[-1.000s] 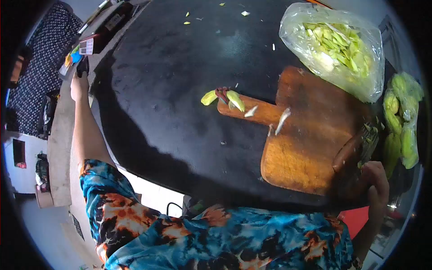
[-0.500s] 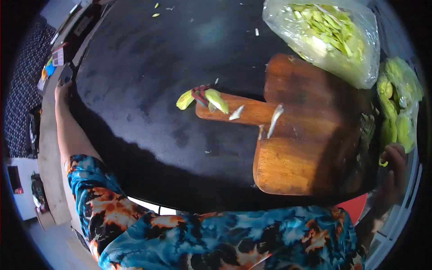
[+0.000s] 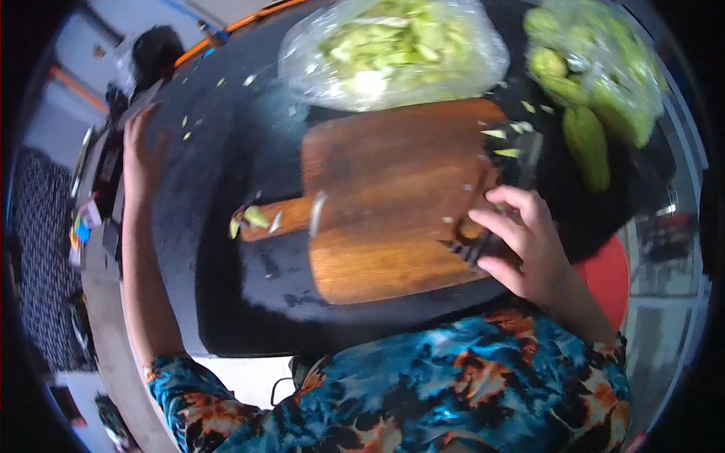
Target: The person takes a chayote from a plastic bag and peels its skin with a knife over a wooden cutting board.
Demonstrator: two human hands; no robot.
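Observation:
My right hand (image 3: pixel 529 245) hangs over the right edge of the wooden cutting board (image 3: pixel 385 219), fingers spread. Beneath its fingertips lies a dark and brown item (image 3: pixel 472 226) that I cannot make out. On the far left, my left hand (image 3: pixel 141 140) is raised at the table's edge, blurred, with fingers apart and nothing visible in it. A strip of pale peel (image 3: pixel 317 214) lies where the board meets its handle. On the handle's end sit green vegetable pieces (image 3: pixel 257 217) and something dark red, partly hidden.
Behind the board stands a clear plastic bag (image 3: pixel 302 72) of cut pale-green vegetable. At the back right, another bag (image 3: pixel 630 83) holds whole green vegetables, with one long green vegetable (image 3: pixel 586 147) beside it. Scraps dot the black table (image 3: pixel 249 143). A red stool (image 3: pixel 608 283) stands right.
My right hand has come from beside the bag of whole vegetables to the board's right edge. The left hand has left the dark object at the table's edge. The view has shifted right.

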